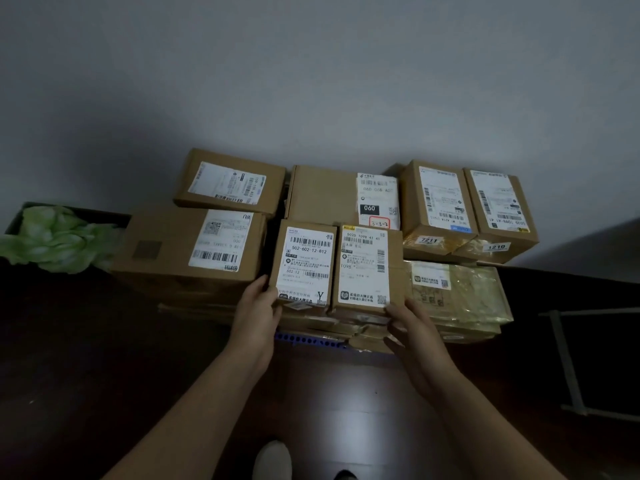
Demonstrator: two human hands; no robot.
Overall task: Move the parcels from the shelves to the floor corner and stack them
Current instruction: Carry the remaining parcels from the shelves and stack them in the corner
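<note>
big grey wall (311,81) at the back, dark wood floor (104,341) under everything, and the stack of parcels (322,195) sat in the floor corner against that wall. a wide box (166,244) took the stack's left side, with a green bag (59,240) beyond it. on the stack's near edge two little ones lay side by side, touching, long axes running away from me toward the wall: the left small parcel (304,265) and the right small parcel (365,268). my left hand (258,313) gripped the first one's near left corner and my right hand (415,334) gripped the second's near right corner, so each hand was nearest its own box. i figured what was left was squaring them up and letting go.
</note>
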